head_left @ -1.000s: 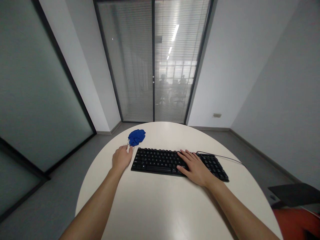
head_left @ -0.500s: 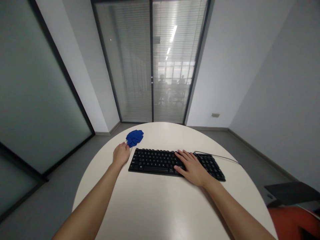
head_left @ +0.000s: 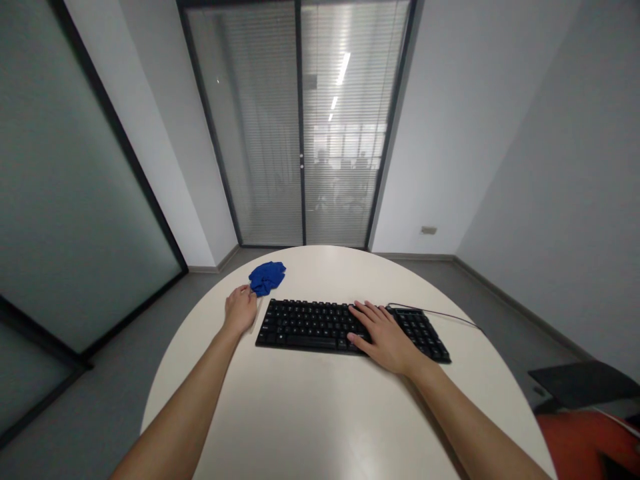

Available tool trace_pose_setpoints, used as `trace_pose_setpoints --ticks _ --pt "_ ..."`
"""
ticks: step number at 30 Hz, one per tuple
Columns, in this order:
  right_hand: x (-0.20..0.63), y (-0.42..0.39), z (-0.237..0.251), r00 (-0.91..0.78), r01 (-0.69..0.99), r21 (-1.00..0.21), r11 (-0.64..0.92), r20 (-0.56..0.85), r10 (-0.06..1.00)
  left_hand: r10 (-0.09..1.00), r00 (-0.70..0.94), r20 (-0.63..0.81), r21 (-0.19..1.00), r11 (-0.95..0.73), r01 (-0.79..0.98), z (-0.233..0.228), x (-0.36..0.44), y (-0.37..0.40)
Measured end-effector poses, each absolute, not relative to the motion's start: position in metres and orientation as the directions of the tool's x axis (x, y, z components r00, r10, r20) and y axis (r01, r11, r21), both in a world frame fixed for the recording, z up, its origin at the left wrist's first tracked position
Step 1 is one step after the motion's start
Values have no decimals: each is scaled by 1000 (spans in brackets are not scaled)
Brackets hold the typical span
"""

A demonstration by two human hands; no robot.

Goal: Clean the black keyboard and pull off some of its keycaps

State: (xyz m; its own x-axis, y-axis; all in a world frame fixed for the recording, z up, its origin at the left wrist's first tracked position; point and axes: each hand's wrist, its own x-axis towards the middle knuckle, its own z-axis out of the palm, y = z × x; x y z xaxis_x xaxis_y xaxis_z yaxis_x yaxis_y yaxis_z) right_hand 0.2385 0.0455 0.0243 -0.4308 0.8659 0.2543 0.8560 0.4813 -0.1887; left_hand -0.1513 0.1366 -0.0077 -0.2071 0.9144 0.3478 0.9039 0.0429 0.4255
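A black keyboard (head_left: 305,327) lies across the table in front of me. My right hand (head_left: 383,337) rests palm down on its right half, fingers spread over the keys and holding nothing. Just left of the keyboard, my left hand (head_left: 241,310) is closed with its fingers curled. A thin pale sliver shows beside those fingers, too small to name. A crumpled blue cloth (head_left: 267,277) lies right beyond my left fingertips; whether they touch it I cannot tell.
The round white table (head_left: 300,413) carries all of this. A black cable (head_left: 450,315) runs from the keyboard's back over the right edge. At the lower right stands a red and black chair (head_left: 575,427). Glass panels with blinds (head_left: 340,173) stand behind the table.
The view has shifted slightly. My left hand stays beside the cloth with little visible movement, and my right hand keeps its place on the keyboard.
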Motion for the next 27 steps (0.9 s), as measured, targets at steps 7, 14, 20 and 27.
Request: trace_pose_setpoints --ticks 7,14,20,27 --pt "241 47 22 -434 852 -193 487 262 862 830 -241 504 551 -94 829 -1 -156 132" --pt "241 48 19 -432 852 -191 487 269 861 726 -247 641 654 -348 672 21 -148 113" --pt "238 46 24 -418 853 -202 481 286 862 765 -115 634 711 -518 475 47 -108 83" --pt "206 28 39 -352 720 -457 522 408 843 826 253 503 824 -547 148 51 -48 45"
